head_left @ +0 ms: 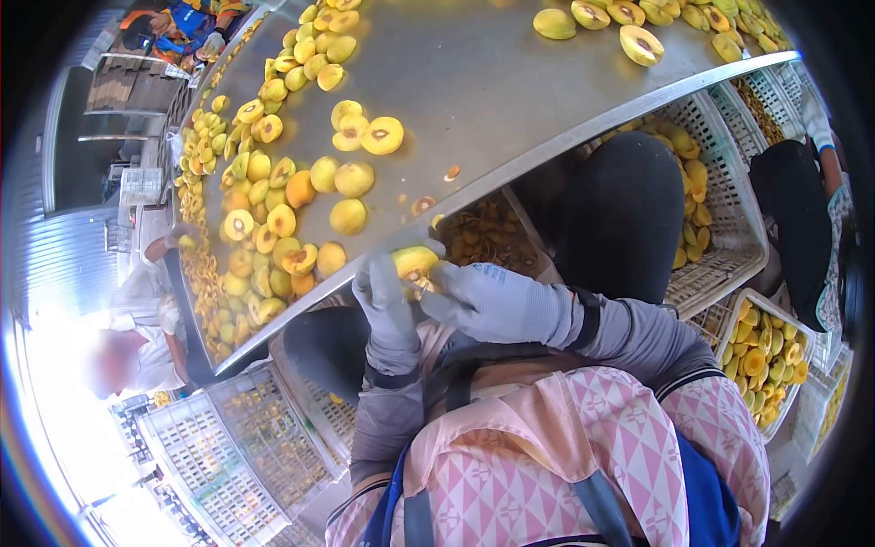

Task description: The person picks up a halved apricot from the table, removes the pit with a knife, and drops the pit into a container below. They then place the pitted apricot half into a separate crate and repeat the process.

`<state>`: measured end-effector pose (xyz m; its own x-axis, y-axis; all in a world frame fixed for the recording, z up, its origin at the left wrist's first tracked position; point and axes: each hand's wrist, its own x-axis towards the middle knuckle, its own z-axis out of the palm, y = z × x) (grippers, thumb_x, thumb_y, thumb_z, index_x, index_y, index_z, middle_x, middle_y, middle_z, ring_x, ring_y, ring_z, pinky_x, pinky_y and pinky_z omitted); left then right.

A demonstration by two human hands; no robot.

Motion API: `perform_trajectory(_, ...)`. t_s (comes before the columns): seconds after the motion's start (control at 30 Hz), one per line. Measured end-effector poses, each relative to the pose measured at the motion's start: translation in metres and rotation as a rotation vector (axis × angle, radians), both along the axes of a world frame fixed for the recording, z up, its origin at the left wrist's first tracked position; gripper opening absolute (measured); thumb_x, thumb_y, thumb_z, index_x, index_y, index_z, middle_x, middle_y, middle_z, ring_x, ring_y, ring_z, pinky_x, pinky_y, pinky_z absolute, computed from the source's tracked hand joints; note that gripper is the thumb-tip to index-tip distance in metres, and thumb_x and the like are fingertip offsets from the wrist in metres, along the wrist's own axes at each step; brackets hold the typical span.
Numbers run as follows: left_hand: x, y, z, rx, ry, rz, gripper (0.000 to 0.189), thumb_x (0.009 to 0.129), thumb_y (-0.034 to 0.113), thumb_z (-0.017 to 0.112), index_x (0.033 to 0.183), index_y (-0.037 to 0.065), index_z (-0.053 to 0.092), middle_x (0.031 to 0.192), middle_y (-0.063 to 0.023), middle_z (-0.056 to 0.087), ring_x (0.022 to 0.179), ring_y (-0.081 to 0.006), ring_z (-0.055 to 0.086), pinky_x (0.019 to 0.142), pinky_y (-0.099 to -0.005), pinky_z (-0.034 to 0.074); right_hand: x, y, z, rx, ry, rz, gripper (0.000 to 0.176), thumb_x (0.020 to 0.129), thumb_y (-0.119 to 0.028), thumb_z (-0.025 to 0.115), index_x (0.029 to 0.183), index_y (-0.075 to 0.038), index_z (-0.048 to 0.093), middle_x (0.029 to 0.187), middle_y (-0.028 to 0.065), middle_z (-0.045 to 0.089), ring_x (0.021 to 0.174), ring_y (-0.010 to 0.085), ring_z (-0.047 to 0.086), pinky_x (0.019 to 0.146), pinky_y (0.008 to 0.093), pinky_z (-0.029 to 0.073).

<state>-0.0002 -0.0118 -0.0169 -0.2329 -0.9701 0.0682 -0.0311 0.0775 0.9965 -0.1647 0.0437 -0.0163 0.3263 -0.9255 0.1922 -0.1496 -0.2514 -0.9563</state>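
My left hand (387, 305), in a grey-white glove, is closed around a yellow peach half (416, 262) just off the table's front edge. Its cut side faces my right hand (501, 303). That hand wears the same kind of glove, and its fingers are pinched together against the fruit. Whatever lies between the right fingertips is hidden. Below and beyond my hands is a bin of brown pits and scraps (492, 239). Loose peach halves (350, 132) lie on the metal table (456, 100), some with brown pits showing.
A raised metal rim (583, 128) runs along the table. White crates (729, 264) of peach halves stand to my right, and more crates (228, 447) to my left. A person in white (146, 310) is at the left, one in blue (187, 23) at far left, another's arm (828, 164) at right.
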Motion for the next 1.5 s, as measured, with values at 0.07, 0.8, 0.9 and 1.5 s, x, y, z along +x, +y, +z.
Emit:
perform_trajectory(0.07,-0.001,-0.003,0.018,0.064,0.165,-0.220,0.034,0.098,0.019,0.050,0.121,-0.005,0.059,0.109,-0.0171,0.068,0.097,-0.0259,0.066,0.086,-0.0340,0.054,0.000,-0.001,0.005,0.281,-0.284,0.078,0.033,0.101,-0.025,0.050,0.124,0.000,0.053,0.105,0.0155,0.063,0.089,0.0238,0.064,0.070,0.0363,0.053)
perform_trajectory(0.8,-0.020,0.008,0.017,-0.105,-0.063,0.033,0.047,0.105,0.036,0.035,0.113,-0.003,0.059,0.096,-0.0122,0.068,0.087,-0.0185,0.062,0.081,-0.0313,0.050,0.010,-0.002,-0.003,0.237,-0.331,-0.087,0.034,0.101,-0.030,0.052,0.111,0.001,0.062,0.093,0.0125,0.067,0.084,0.0217,0.065,0.072,0.0346,0.051)
perform_trajectory(0.9,-0.019,0.008,0.016,-0.142,-0.058,0.029,0.042,0.103,0.031,0.036,0.112,-0.003,0.060,0.097,-0.0127,0.068,0.087,-0.0182,0.062,0.081,-0.0311,0.049,0.003,-0.004,0.011,0.420,-0.485,0.032,0.037,0.103,-0.032,0.050,0.110,0.003,0.061,0.092,0.0075,0.066,0.086,0.0128,0.060,0.076,0.0298,0.049)
perform_trajectory(1.5,0.005,0.001,-0.009,-0.171,-0.032,0.009,0.028,0.101,0.020,0.047,0.111,-0.002,0.062,0.097,-0.0113,0.069,0.079,-0.0163,0.064,0.071,-0.0258,0.052,0.013,-0.001,-0.004,0.052,0.097,-0.162,0.034,0.099,-0.034,0.049,0.100,-0.001,0.057,0.081,0.0203,0.065,0.074,0.0387,0.064,0.067,0.0456,0.051)
